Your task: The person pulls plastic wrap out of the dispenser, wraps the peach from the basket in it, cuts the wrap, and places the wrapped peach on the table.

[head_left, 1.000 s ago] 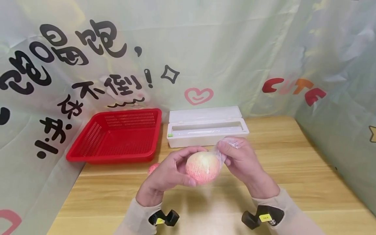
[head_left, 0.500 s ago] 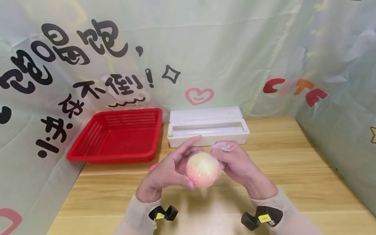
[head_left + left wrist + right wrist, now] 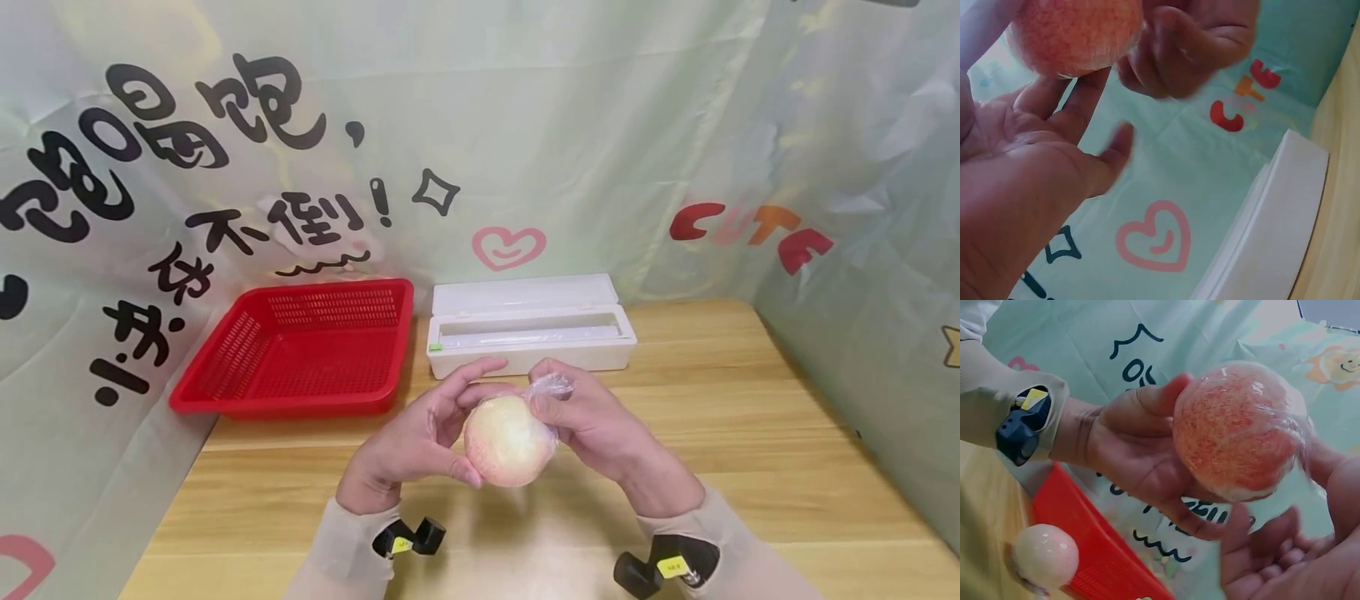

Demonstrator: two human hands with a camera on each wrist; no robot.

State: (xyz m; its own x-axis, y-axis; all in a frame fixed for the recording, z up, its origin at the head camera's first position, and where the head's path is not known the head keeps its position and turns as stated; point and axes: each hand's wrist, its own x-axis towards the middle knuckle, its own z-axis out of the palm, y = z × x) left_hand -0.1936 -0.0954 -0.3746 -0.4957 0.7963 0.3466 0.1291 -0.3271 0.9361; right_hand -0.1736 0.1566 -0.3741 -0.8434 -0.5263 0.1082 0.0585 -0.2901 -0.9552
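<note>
A round apple (image 3: 506, 442), pale yellow shading to speckled red, is covered in clear cling film above the table. My left hand (image 3: 416, 442) holds it from the left, thumb below and fingers curved behind; in the right wrist view the palm faces the apple (image 3: 1235, 431). At its upper right, my right hand (image 3: 600, 425) pinches the gathered, twisted end of the cling film (image 3: 551, 387) between thumb and index finger. Another pale pink, wrapped-looking fruit (image 3: 1046, 556) lies on the table in the right wrist view, hidden in the head view.
A red plastic basket (image 3: 390, 392) stands at the back left of the wooden table (image 3: 750, 467). Beside it, behind the hands, is a white cling film box (image 3: 540, 360) with its lid raised and a roll inside. A printed cloth (image 3: 600, 167) walls the back and sides.
The apple has turned, showing more of its pale side, and moved slightly down and left. The right hand has shifted left toward it, with the film bunched closer to the fruit.
</note>
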